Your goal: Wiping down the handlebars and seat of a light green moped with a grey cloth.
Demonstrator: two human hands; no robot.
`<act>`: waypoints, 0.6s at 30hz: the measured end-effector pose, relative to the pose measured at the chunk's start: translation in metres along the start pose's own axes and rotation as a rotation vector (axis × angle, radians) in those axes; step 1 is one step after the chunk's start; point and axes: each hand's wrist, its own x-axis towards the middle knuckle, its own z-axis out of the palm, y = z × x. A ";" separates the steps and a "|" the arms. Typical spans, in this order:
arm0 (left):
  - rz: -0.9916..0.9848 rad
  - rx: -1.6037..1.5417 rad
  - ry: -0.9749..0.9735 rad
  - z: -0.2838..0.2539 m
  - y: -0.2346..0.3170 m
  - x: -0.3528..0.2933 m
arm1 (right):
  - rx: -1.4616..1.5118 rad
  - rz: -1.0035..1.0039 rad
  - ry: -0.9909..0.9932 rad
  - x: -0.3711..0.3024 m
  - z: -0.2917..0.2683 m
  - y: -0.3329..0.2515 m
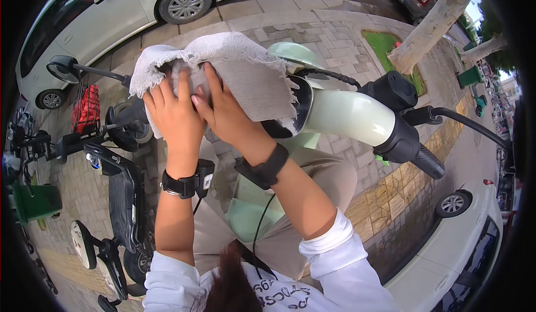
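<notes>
A grey, frayed cloth is draped over the left side of a pale green electric scooter's handlebar and part of its dark dashboard. My left hand grips the cloth, its fingertips partly hidden in the folds. Right beside it, my right hand also holds the cloth, with the index finger and thumb pressed against a bunched part. The two hands almost touch. What lies under the cloth there is hidden. Each wrist carries a black strap, the left one with a small box on it.
The scooter's black right grip and left mirror stick out at the sides. Other parked scooters, one with a black seat, stand at left. White cars are parked ahead and at lower right. A tree trunk rises at upper right.
</notes>
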 end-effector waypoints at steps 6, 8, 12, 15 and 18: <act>0.015 -0.010 -0.233 0.019 0.021 -0.048 | -0.058 0.105 0.042 -0.057 -0.013 0.018; -0.058 -0.317 -0.215 0.028 0.054 -0.055 | 0.197 0.240 0.074 -0.072 -0.035 0.012; 0.060 -0.419 -0.229 0.010 0.092 -0.050 | 0.717 0.454 0.111 -0.097 -0.074 0.001; 0.128 -0.507 -0.244 -0.003 0.098 -0.047 | 1.106 0.595 0.103 -0.110 -0.098 -0.007; 0.159 -0.588 -0.274 -0.003 0.107 -0.036 | 1.357 0.713 0.078 -0.111 -0.116 -0.024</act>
